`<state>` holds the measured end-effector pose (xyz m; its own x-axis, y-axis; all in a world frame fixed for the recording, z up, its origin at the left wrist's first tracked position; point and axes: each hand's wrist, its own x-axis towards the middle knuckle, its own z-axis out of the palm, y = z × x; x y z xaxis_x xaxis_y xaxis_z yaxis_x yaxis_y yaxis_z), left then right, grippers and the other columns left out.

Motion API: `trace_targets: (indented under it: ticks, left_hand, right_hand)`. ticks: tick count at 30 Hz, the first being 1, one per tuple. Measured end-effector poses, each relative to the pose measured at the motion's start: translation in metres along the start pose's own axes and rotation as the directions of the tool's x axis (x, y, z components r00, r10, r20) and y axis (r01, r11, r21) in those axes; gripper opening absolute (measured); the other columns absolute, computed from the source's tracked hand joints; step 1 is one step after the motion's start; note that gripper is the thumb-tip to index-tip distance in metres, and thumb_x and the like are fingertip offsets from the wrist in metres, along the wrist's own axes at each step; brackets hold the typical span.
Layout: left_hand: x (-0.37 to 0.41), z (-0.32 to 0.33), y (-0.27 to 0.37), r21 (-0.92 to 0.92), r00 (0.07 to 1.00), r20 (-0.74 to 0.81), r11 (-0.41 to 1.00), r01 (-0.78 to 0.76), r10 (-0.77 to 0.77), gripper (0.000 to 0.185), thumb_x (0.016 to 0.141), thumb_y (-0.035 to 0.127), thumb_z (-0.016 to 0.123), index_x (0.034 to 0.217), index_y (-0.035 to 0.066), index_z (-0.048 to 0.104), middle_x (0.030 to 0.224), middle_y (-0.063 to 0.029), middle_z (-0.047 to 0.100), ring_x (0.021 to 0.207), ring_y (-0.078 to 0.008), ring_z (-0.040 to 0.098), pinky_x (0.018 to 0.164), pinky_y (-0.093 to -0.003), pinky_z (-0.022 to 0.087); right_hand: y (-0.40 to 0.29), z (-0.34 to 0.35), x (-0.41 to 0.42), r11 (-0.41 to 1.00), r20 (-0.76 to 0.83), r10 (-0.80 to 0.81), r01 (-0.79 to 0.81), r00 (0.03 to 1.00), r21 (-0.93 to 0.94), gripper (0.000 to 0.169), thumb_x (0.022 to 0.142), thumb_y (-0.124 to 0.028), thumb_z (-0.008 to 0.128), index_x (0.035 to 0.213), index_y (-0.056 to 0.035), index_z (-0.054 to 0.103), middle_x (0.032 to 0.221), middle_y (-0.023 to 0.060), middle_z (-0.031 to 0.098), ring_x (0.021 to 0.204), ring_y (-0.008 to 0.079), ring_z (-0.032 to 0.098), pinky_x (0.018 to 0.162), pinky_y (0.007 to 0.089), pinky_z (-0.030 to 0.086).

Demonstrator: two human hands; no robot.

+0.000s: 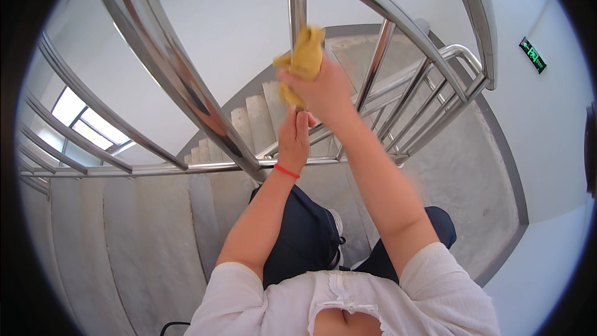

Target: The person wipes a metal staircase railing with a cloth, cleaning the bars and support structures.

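Note:
My right hand (pixel 329 91) grips a yellow cloth (pixel 307 58), which is bunched against an upright stainless-steel baluster (pixel 297 2) of the stair railing. Both hand and cloth are slightly blurred. Just below it, my left hand (pixel 294 139), with a red band (pixel 286 171) at the wrist, closes around the lower part of the same baluster. The hand hides most of that lower part. Beside the left hand, a thick steel post (pixel 186 79) slants down to the bottom rail (pixel 219 167).
Concrete steps (pixel 154 233) descend at the left, with a further flight (pixel 254 114) beyond the railing. A curved handrail (pixel 480 18) ends at the right. Behind it are a concrete landing (pixel 471 168) and a white wall bearing a green exit sign (pixel 532 55). My knees are close to the railing.

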<state>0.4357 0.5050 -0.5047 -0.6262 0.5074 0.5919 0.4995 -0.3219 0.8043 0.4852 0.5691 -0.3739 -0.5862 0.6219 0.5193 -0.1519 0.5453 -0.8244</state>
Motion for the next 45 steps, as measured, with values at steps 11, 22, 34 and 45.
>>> trace_targets:
  ticks: [11, 22, 34, 45]
  left_hand:
    - [0.002, -0.001, 0.005, 0.011, 0.997, 0.037, 0.997, 0.07, -0.071, 0.035, 0.103, 0.031, 0.037, 0.093, 0.002, 0.054, 0.071, -0.0053, 0.056, 0.065, -0.0154, 0.053, 0.063, -0.0277, 0.043]
    - [0.001, -0.002, -0.001, 0.118, 1.0, 0.024, 0.993, 0.003, -0.006, 0.028, 0.101, 0.025, 0.041, 0.094, 0.002, 0.055, 0.069, -0.006, 0.056, 0.062, -0.0169, 0.054, 0.059, -0.0307, 0.043]
    - [-0.001, 0.0, -0.008, 0.116, 0.997, -0.063, 0.993, -0.037, 0.045, 0.032, 0.1, 0.024, 0.042, 0.088, -0.002, 0.056, 0.071, -0.0115, 0.059, 0.064, -0.024, 0.057, 0.061, -0.0328, 0.044]
    - [0.002, -0.006, 0.017, 0.087, 0.994, 0.042, 0.992, 0.096, -0.099, 0.028, 0.1, 0.024, 0.042, 0.097, 0.001, 0.057, 0.076, -0.0067, 0.059, 0.072, -0.0172, 0.058, 0.069, -0.0307, 0.046]
  right_hand:
    - [-0.052, -0.014, 0.047, 0.965, -0.011, -0.092, 0.092, 0.996, 0.244, 0.031, 0.075, -0.024, 0.073, 0.094, -0.0017, 0.062, 0.081, 0.0117, 0.067, 0.076, 0.0242, 0.066, 0.069, 0.0343, 0.052]
    - [0.003, -0.002, 0.008, 0.994, 0.016, -0.056, 0.054, 0.998, 0.093, 0.031, 0.076, -0.022, 0.073, 0.098, -0.0035, 0.063, 0.085, 0.0124, 0.068, 0.08, 0.0273, 0.066, 0.073, 0.0352, 0.051]
    - [0.035, 0.008, -0.028, 0.988, 0.038, 0.142, -0.144, 0.989, 0.062, 0.033, 0.073, -0.021, 0.075, 0.098, -0.002, 0.063, 0.084, 0.0132, 0.068, 0.081, 0.028, 0.066, 0.073, 0.0351, 0.051]
    - [-0.025, -0.015, 0.009, 0.991, -0.062, -0.024, 0.032, 0.998, 0.133, 0.031, 0.075, -0.017, 0.074, 0.098, -0.0003, 0.062, 0.085, 0.0123, 0.068, 0.077, 0.024, 0.065, 0.07, 0.0324, 0.052]
